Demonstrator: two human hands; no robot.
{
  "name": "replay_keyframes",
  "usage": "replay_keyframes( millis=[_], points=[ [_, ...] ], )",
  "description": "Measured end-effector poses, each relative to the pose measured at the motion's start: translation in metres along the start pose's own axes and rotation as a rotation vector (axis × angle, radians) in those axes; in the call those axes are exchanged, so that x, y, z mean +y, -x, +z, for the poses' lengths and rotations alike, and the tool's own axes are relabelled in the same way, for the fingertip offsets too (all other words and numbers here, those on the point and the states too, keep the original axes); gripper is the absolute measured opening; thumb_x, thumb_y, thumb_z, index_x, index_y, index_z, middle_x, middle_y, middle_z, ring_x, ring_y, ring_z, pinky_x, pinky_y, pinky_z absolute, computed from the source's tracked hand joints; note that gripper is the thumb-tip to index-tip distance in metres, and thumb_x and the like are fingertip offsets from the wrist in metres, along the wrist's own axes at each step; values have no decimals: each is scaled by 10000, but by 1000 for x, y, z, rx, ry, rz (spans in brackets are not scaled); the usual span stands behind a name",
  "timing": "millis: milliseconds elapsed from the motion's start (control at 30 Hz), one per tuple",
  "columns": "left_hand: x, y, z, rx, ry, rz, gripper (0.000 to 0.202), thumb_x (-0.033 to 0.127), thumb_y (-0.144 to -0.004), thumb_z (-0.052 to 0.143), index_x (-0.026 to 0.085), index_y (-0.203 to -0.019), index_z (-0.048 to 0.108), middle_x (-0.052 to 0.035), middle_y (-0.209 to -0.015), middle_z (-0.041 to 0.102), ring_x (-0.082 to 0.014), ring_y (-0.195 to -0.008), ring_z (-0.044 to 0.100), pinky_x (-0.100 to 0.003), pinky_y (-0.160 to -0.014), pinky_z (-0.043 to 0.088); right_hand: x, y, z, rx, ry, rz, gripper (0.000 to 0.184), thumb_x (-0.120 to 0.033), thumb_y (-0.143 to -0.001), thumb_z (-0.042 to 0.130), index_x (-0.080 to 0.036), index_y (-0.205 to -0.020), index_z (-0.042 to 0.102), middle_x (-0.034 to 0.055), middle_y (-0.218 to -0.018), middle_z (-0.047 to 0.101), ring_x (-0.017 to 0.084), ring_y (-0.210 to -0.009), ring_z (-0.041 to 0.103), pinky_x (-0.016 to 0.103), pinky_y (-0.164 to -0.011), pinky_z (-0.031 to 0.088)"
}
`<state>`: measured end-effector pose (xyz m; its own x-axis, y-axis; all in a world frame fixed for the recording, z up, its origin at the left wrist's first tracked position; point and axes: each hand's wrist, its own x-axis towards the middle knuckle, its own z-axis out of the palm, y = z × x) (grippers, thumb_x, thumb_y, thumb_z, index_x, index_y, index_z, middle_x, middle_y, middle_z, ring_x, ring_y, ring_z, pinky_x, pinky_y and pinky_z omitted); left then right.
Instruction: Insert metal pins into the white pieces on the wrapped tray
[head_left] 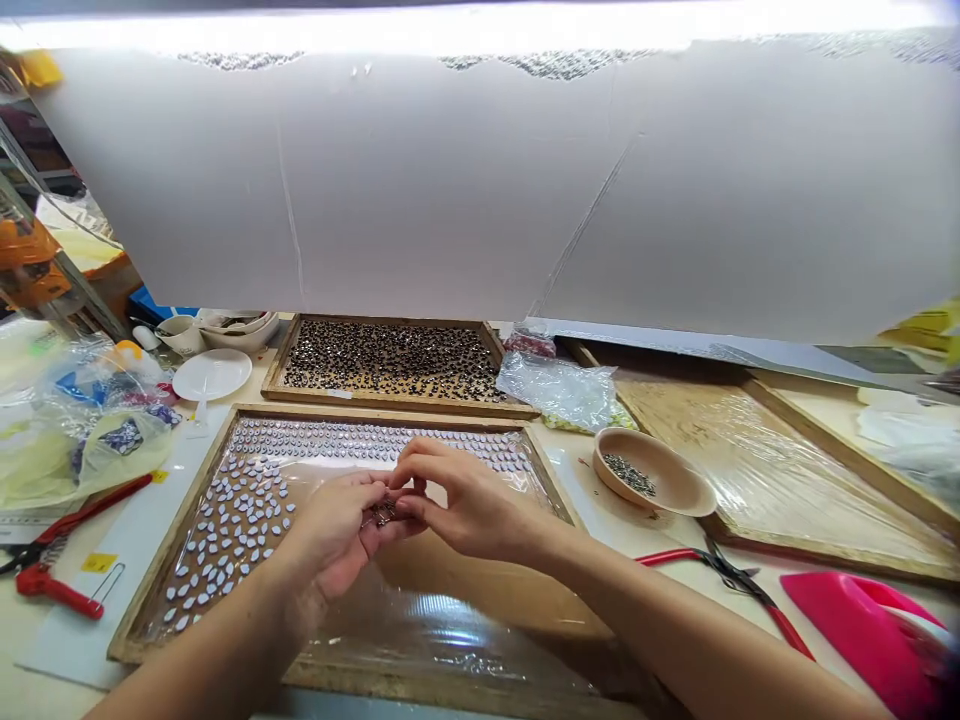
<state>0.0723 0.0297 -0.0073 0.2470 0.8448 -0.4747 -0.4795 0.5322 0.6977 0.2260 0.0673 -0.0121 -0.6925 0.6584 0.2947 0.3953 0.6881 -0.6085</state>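
My left hand [345, 525] is turned palm up over the tray, its fingers curled around a small heap of dark metal pieces [383, 512]. Close against it, my right hand [457, 495] has thumb and fingertips pinched together at the heap; whatever is between them is too small to make out. Below both hands lies a wood-framed tray [172, 520] covered in clear film. Neat rows of small whitish drop-shaped pieces [322, 437] run along its far side, and loose ones [244, 515] are scattered at its left.
Behind stands a tray of dark beads [390, 355]. To the right are an oval bowl [652, 470] holding small metal bits, red-handled pliers [727, 570], a pink object [862, 630] and a film-covered frame [750, 450]. Red-handled cutters [60, 590] and plastic bags [112, 450] lie left.
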Motion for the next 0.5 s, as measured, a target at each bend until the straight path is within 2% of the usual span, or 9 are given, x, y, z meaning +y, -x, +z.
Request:
replay_keyframes(
  millis=[100, 267, 433, 500],
  points=[
    [-3, -7, 5, 16, 5, 24, 154, 40, -779, 491, 60, -736, 638, -84, -726, 637, -115, -656, 594, -259, -692, 517, 3, 0, 6, 49, 84, 28, 93, -89, -763, 530, -160, -800, 576, 46, -813, 540, 147, -745, 495, 269, -655, 417],
    [-3, -17, 9, 37, 13, 16, 163, 29, -774, 487, 67, -736, 641, -80, -740, 632, -109, -684, 586, -242, -700, 509, 11, 0, 9, 112, 97, 53, 112, -60, -735, 496, -162, -739, 542, 36, -769, 536, 141, -712, 480, 256, -628, 397],
    [0, -16, 10, -20, 32, -47, 153, 75, -803, 469, 53, -815, 620, -112, -787, 647, -149, -741, 624, -313, -783, 515, 28, -4, -1, 151, -84, 100, 108, -59, -704, 491, -163, -701, 519, 14, -719, 533, 120, -654, 477, 234, -592, 397],
    [-2, -14, 11, -17, 6, -99, 113, 47, -770, 505, 51, -830, 601, -145, -850, 656, -178, -789, 646, -332, -846, 496, 41, -7, -8, 180, -66, 129, 107, -60, -702, 482, -162, -694, 511, 13, -711, 535, 117, -641, 475, 235, -595, 399]
  ],
)
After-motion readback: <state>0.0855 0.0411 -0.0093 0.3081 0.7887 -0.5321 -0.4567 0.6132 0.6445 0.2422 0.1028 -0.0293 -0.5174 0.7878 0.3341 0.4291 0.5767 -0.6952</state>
